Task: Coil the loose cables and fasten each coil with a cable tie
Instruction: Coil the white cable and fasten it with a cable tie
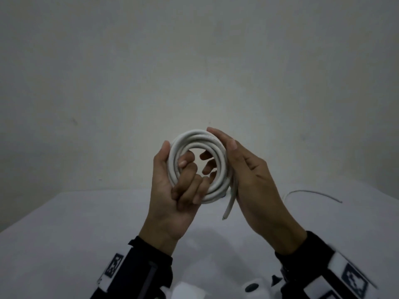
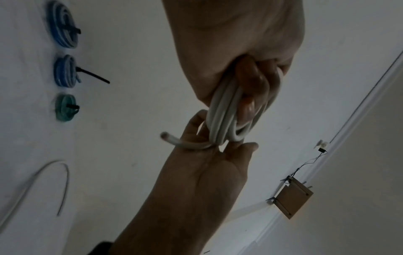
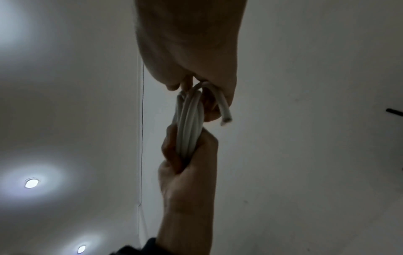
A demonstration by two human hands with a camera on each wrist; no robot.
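Hands (image 1: 170, 188) (image 1: 254, 180) raised, fingers of both curled round white cable coil (image 1: 197, 167).

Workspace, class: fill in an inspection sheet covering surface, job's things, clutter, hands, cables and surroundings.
Surface: white table, dimly lit.
Job's things: white cable coil held above the table, no tie on it, its loose end hanging down.
Clutter: nothing seen.
Grippers: left hand grips the coil, fingers through its centre; right hand holds its right side.
Cables: two blue coils and a green coil, each with a black tie; a thin loose wire.
Surroundings: plain wall; ceiling lights.
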